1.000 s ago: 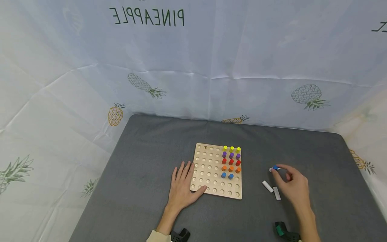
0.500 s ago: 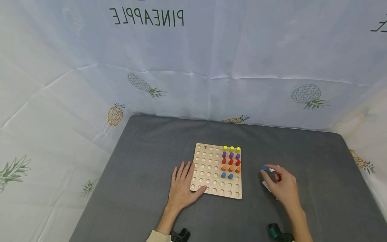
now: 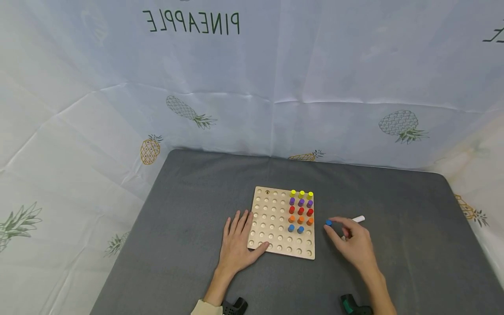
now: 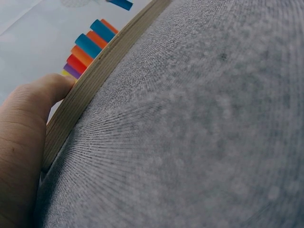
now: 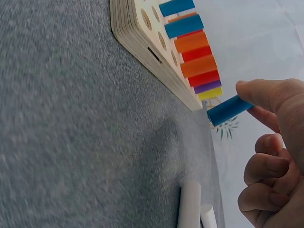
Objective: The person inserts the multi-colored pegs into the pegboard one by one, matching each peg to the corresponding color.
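My left hand [image 3: 235,247] rests at the left edge of a wooden pegboard [image 3: 269,220], fingers straight and thumb over its front corner. In the left wrist view the thumb [image 4: 52,88] touches the board's edge. My right hand [image 3: 356,245] pinches a blue peg [image 5: 228,110] between thumb and index finger, in the air just right of the board. Its other fingers are curled. Upright pegs stand in the board's right columns: yellow, purple, red and orange rows of three, then two blue pegs [image 3: 295,229]. The hole to the right of those blue pegs holds nothing.
White pegs lie on the grey cloth right of the board; one white peg [image 3: 358,219] shows past the right hand, which partly hides others. A pineapple-print curtain [image 3: 252,65] hangs behind the grey-covered table [image 3: 197,183].
My right hand has lifted the blue peg from beside the white pegs and carried it left toward the board. The left hand and the board have stayed still.
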Tool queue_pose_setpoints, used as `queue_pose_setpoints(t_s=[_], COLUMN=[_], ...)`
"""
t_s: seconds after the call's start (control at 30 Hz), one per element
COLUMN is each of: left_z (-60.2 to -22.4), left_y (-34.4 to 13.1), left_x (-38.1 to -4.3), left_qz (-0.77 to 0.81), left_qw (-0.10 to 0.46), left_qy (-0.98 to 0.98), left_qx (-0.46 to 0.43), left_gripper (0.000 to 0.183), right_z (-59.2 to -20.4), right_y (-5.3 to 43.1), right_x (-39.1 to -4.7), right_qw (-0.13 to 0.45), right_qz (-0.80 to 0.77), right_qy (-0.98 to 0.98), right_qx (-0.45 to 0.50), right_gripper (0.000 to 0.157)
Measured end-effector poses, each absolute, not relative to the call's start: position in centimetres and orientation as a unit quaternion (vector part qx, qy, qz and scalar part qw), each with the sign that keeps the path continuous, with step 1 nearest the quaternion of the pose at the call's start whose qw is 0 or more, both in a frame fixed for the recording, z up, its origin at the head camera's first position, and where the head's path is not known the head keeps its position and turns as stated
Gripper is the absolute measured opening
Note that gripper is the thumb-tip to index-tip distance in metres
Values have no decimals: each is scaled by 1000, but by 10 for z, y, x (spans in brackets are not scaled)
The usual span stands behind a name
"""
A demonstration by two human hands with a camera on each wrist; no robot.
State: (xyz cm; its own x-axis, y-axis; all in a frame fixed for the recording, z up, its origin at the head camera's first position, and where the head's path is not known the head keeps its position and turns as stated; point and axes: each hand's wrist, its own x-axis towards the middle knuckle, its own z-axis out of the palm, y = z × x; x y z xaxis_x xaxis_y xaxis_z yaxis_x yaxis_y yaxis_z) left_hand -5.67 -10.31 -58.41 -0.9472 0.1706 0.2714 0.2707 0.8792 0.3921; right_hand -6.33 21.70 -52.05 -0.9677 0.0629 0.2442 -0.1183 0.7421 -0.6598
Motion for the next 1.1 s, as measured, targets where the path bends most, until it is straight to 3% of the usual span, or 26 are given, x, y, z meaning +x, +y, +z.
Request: queue_pose_setpoints(t_s=[1.1], left_z=[-583], left_y=[-103], left_x=[-56], left_qz=[-218], left_qw=[111], left_qy=[-963], left_qx=[-114], left_gripper=[98], right_z=[-540], right_y=[188], right_x=[-67], right_qw=[77], right_qz=[416], right_qy=[-904], right_qx=[69], right_gripper=[17])
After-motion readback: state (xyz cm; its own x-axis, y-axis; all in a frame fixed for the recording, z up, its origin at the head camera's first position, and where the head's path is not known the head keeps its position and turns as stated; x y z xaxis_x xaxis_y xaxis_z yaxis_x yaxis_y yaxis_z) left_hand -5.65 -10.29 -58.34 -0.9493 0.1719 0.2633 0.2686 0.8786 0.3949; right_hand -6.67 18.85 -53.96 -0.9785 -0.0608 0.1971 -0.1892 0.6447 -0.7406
